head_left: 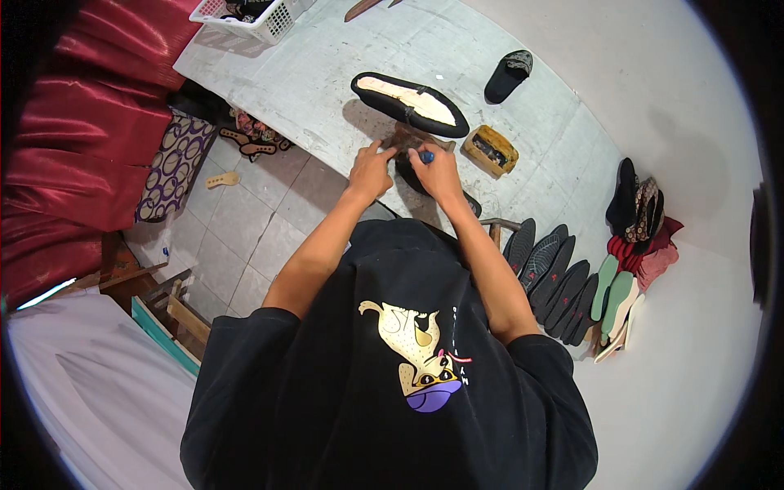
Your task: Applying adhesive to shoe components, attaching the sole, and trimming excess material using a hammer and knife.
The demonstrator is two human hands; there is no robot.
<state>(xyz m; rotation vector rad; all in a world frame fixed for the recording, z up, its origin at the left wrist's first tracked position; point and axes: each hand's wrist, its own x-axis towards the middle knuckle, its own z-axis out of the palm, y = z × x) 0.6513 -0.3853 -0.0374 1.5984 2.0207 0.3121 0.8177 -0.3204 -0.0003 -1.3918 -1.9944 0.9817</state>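
At the table's near edge my left hand (372, 171) has its fingers at the edge of a dark shoe piece (406, 170), steadying it. My right hand (440, 174) is closed round a blue-handled tool (426, 157), its tip hidden over that piece. Both hands are close together and cover most of the work. Just beyond them a black shoe (412, 106) lies with its pale underside up, apparently raised above the table. Right of my right hand stands a yellowish, stained open tin (490, 150) with something dark inside.
A finished-looking black slipper (508, 77) lies farther back on the white table (318, 73). At the far left corner is a white basket (265, 24). Several black soles (543, 257) stand to my right, beside green and pale insoles (612, 298). Red curtains (90, 106) hang left.
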